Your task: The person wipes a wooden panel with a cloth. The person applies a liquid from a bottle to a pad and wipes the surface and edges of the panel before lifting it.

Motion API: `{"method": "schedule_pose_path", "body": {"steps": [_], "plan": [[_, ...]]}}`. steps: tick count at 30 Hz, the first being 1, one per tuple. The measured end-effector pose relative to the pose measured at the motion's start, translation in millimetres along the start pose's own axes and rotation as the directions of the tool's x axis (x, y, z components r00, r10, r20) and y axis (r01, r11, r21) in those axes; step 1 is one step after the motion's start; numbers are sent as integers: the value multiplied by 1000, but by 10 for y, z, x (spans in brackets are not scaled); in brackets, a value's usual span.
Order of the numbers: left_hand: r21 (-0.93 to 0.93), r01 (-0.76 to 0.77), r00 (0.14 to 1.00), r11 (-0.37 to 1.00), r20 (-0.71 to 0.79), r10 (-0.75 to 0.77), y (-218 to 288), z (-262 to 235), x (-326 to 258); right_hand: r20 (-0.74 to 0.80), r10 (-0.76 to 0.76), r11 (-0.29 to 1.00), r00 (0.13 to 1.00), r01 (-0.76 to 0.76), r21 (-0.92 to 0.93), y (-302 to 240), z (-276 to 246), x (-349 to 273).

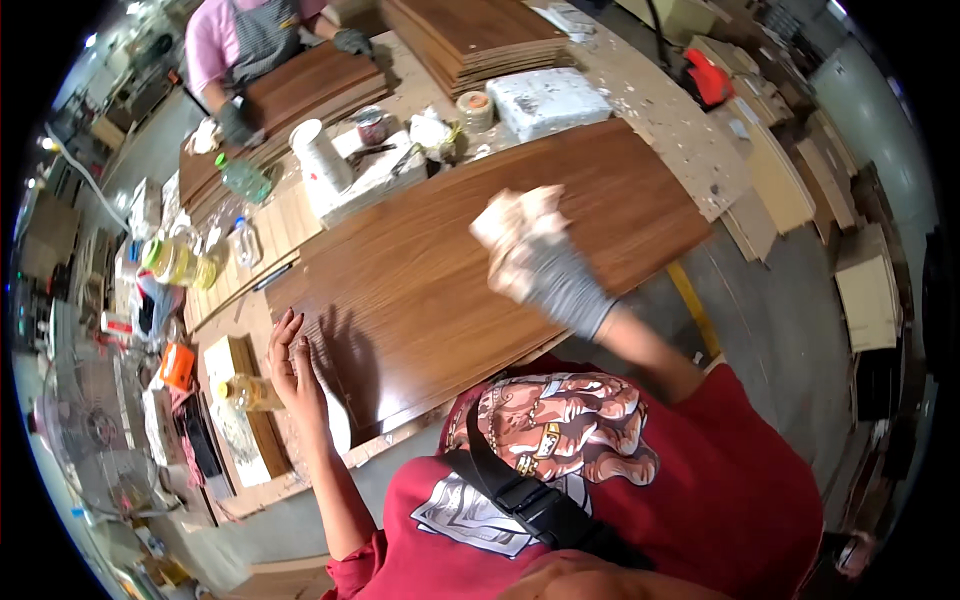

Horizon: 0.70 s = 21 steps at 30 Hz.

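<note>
Panel (440, 270) of dark brown wood-grain, long, flat and glossy, lies on the worktop (670, 120) with its long axis running lower left to upper right, the bare left hand (292, 365) open flat at its near-left edge, the grey-gloved right hand (540, 255) closed around a crumpled pale rag (510, 222) above its middle

A woodworking shop.
Stacked wood-grain panels (478, 38) are lying at twelve o'clock, offcuts (868, 290) are leaning at three o'clock beside a glue-spattered worktop (660, 110).
</note>
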<state>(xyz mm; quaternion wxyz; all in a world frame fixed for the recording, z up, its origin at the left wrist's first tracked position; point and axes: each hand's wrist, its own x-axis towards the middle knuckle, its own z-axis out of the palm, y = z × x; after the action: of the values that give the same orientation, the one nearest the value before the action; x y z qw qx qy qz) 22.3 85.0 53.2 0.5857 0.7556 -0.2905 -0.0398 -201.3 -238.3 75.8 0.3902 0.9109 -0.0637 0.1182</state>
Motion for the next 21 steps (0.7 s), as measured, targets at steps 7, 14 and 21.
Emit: {"method": "schedule_pose_path", "body": {"steps": [7, 14, 21], "plan": [[259, -67, 967, 963, 254, -1, -83, 314, 148, 59, 82, 799, 995, -101, 593, 164, -665, -255], [626, -149, 939, 766, 333, -90, -144, 576, -102, 426, 564, 775, 708, -632, 25, 1638, 692, -2110], [680, -145, 961, 719, 270, -61, -144, 579, -227, 163, 489, 775, 857, -513, 370, -116, -166, -1085]]}}
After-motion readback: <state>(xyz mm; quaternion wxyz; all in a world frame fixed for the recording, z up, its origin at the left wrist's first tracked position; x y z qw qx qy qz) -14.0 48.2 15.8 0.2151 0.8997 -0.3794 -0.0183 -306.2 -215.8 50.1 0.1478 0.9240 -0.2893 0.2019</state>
